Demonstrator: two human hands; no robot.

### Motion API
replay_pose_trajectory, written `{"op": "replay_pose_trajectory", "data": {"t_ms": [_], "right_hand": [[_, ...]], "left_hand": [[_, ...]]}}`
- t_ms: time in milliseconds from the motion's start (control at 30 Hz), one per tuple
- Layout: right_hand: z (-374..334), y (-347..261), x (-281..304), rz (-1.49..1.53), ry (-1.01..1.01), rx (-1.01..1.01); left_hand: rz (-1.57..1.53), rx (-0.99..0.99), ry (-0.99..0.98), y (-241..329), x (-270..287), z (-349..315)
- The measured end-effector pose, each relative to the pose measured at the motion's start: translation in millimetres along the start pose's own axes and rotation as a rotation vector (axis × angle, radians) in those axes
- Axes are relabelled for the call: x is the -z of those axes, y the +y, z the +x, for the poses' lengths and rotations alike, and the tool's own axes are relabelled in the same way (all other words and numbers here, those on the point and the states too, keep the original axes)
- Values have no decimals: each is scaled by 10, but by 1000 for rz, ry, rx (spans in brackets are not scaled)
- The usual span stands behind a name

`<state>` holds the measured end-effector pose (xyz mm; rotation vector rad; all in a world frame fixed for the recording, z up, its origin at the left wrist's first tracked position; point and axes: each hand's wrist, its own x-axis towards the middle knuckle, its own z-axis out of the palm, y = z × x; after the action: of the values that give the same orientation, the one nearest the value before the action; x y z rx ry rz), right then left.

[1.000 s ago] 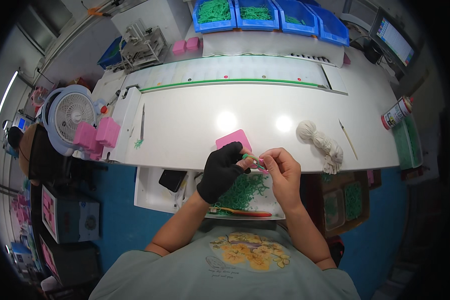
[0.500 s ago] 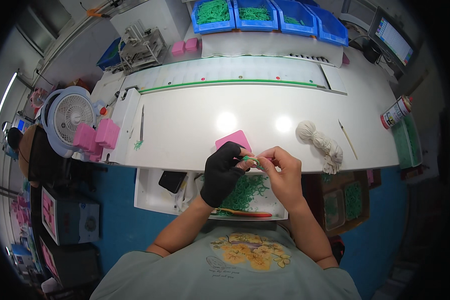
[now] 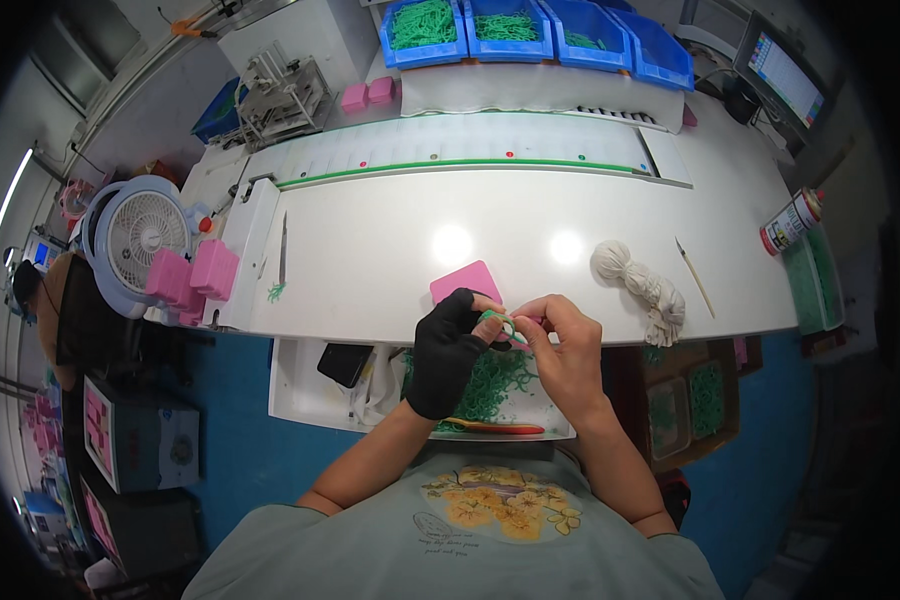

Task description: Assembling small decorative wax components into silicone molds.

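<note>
My left hand (image 3: 444,352), in a black glove with bare fingertips, pinches a small green loop-shaped strip (image 3: 511,325) over the table's front edge. Close beside it, the bare fingertips of my right hand (image 3: 568,358) are closed on the other side of the same piece. A bit of pink shows between the hands, too small to make out. Just beyond my left hand lies a pink block (image 3: 467,281). Below both hands, an open white drawer (image 3: 292,395) holds a heap of green pieces (image 3: 490,385), a red-orange handled tool (image 3: 505,428) and a black phone (image 3: 345,364).
A twisted white cloth (image 3: 638,285) and a thin pointed stick (image 3: 695,277) lie right; tweezers (image 3: 284,250) lie left. Behind runs a pale conveyor (image 3: 460,145), with blue bins (image 3: 425,35) above. A fan (image 3: 148,235) and a spray can (image 3: 793,222) stand at the sides.
The coloured dots on the conveyor have shifted left. Between my fingertips the green strip has turned slightly and shows more of its loop; my hands have barely moved.
</note>
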<state>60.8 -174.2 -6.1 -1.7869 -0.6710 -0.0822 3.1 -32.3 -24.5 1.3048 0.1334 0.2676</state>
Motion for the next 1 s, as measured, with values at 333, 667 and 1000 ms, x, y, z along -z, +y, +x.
{"op": "replay_pose_trajectory", "data": {"t_ms": [333, 667, 1000], "right_hand": [[-42, 49, -79, 138, 45, -126], [-77, 252, -172, 479, 80, -377], [98, 486, 160, 121, 210, -333]], "left_hand": [[71, -130, 82, 72, -28, 35], [384, -373, 188, -15, 25, 16], [443, -339, 286, 106, 117, 100]]}}
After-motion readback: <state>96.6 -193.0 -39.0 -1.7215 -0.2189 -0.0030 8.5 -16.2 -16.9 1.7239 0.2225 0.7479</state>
